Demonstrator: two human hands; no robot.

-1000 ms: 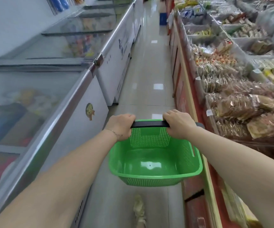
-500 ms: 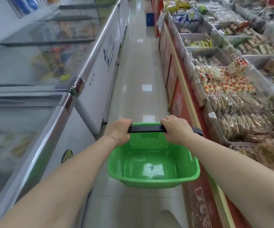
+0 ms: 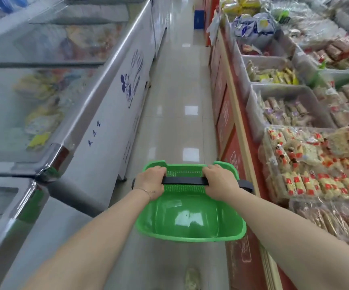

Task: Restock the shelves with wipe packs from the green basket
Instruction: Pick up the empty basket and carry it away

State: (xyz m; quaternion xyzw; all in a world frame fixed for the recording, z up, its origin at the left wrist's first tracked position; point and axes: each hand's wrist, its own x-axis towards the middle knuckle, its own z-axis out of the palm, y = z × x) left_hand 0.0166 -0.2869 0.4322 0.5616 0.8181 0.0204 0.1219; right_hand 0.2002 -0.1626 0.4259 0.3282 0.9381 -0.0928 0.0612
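green basket [image 3: 190, 222]: carried just left of the snack counter [image 3: 230, 147], over the aisle floor [image 3: 177, 84]; its right rim overlaps the counter's red front in view.
contents: no wipe packs visible, bare green bottom shows.
left hand [image 3: 150, 182]: fingers curled over the black handle [image 3: 183, 181], at the end farther from the counter; thin bracelet [image 3: 146, 191] at the wrist.
right hand [image 3: 219, 182]: wrapped round the same handle, at the end nearer the counter.
why 2 hands: my read is that grips spread toward both handle ends stop the basket swinging and keep it off the counter in a narrow aisle.
orientation: mouth faces up and tips toward the person; perforated far wall faces back at the camera.
long axis: handle runs side to side, square to the counter front; basket's own long axis seems to follow it, but foreshortening makes that uncertain.
freezer [image 3: 110, 114]: well left of the counter, across the aisle.
shoe [image 3: 192, 279]: on the floor left of the counter, below the basket in view.
step: judged transit, no shelf for wipes in sight.
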